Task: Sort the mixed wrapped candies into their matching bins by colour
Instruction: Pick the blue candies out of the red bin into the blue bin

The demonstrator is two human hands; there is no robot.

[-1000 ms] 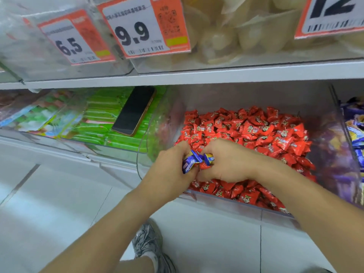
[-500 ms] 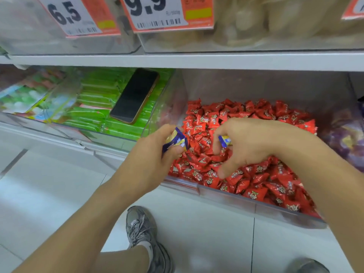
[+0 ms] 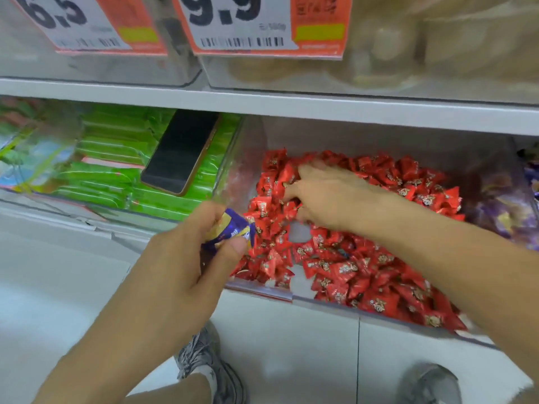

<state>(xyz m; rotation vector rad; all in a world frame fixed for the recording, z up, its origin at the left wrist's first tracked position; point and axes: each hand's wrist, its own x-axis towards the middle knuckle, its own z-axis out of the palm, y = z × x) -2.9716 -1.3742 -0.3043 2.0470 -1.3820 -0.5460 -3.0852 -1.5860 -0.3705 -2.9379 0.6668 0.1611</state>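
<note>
- We judge the purple candies to be light and small, with slick, crinkly wrappers that could slip from a loose hold; a pinch across the body should be safer than one on a wrapper end.
- Our left hand has its fingers and thumb curled round a few purple candies, just in front of the clear bin.
- Our right hand reaches into that bin, fingers spread and relaxed, touching the red candies; we see nothing gripped in it, though it is blurred.
- The bin of purple candies sits just right of the red one, likely where the held ones belong.
</note>
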